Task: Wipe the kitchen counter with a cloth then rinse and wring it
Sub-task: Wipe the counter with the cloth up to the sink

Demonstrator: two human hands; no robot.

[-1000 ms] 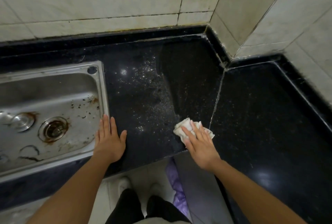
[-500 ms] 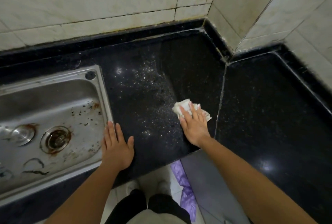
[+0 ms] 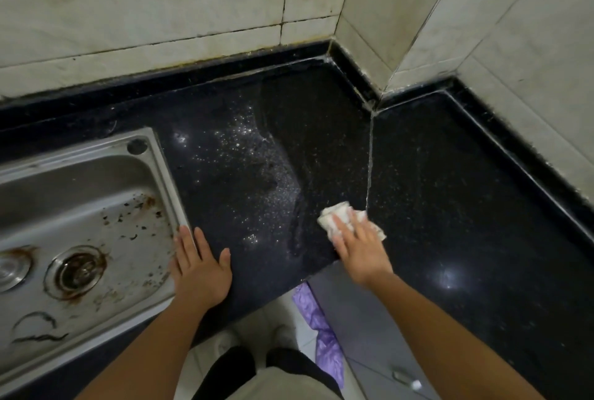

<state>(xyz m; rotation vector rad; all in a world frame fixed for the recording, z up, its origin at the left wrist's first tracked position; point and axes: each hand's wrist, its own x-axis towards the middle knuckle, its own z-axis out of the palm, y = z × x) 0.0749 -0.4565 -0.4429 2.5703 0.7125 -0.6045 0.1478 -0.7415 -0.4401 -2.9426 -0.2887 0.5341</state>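
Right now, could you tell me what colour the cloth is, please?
Off-white; the cloth, pressed under the right hand, shows best in the head view.

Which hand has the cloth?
The right hand, fingers flat on the white cloth; the left hand rests bare on the counter beside the sink.

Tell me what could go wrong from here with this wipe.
1. The cloth lies under the right hand close to the counter's front edge. A stroke toward the person could push dirt onto the floor.
2. White specks cover the counter between the cloth and the sink. The small bunched cloth may smear them rather than lift them.
3. The left hand rests flat by the sink rim. If that surface is wet, it might slip.
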